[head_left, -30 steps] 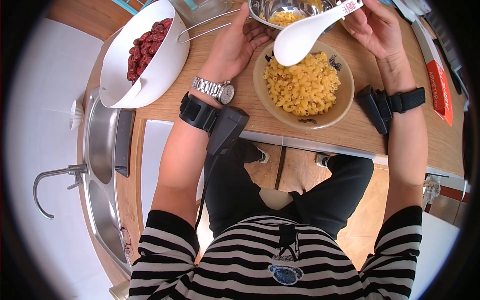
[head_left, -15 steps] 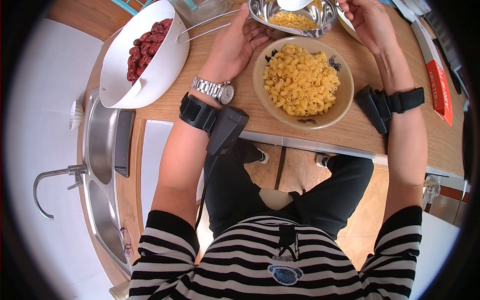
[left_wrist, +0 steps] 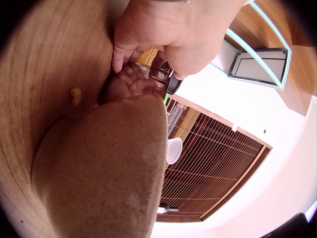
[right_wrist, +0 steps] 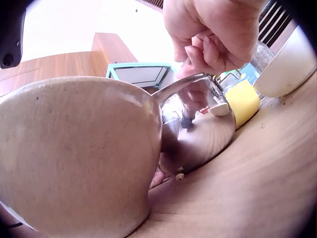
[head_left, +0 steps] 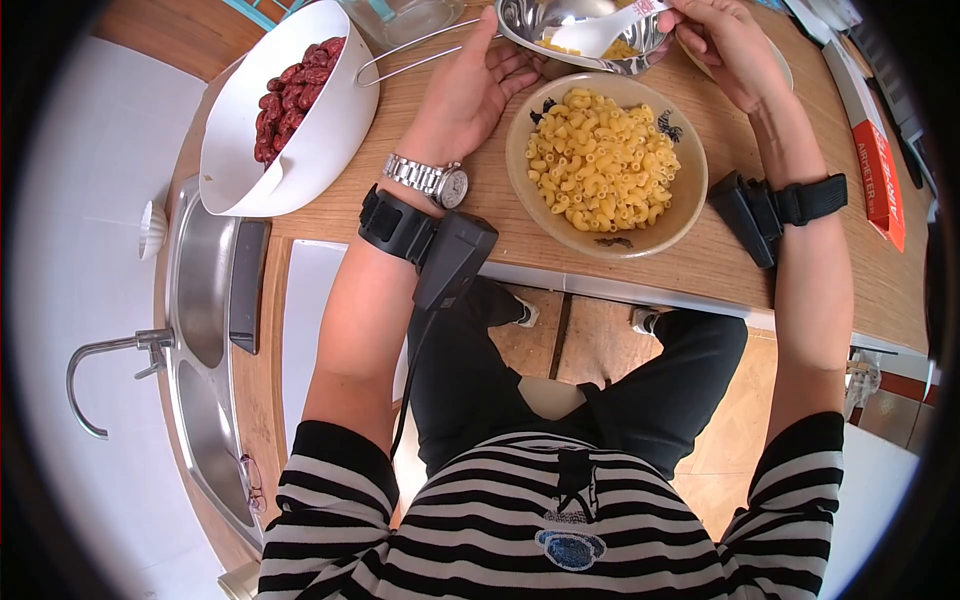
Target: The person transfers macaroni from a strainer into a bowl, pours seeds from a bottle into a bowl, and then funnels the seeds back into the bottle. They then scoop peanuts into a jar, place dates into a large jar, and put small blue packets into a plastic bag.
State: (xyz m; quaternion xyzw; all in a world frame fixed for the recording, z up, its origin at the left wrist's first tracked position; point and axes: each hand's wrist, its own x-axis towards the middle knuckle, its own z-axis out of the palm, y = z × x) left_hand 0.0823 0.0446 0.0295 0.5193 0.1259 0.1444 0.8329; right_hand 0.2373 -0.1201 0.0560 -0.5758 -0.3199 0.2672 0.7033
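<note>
My right hand [head_left: 735,55] pinches the handle end of a white soup spoon [head_left: 600,35] with red characters. The spoon's bowl dips into small yellow pasta inside a shiny steel bowl [head_left: 655,45] at the top of the head view. On the left of that bowl, my left hand [head_left: 470,100] rests with relaxed fingers against its side, thumb up by the rim. Nearer to me stands a beige ceramic bowl [head_left: 520,190] of yellow macaroni [head_left: 600,160]. Its wall hides much of the steel bowl in the right wrist view.
A white pot [head_left: 230,150] of red dates [head_left: 297,95] stands at left, beside a wire handle [head_left: 420,50]. The steel sink [head_left: 200,290] lies beyond. At right are a white dish [head_left: 785,65] and an orange box [head_left: 880,190]. A loose macaroni piece [left_wrist: 76,95] lies on the table.
The white spoon has moved from above the macaroni bowl into the steel bowl, its tip down in the pasta. The right hand has shifted slightly left; the left hand stays in place.
</note>
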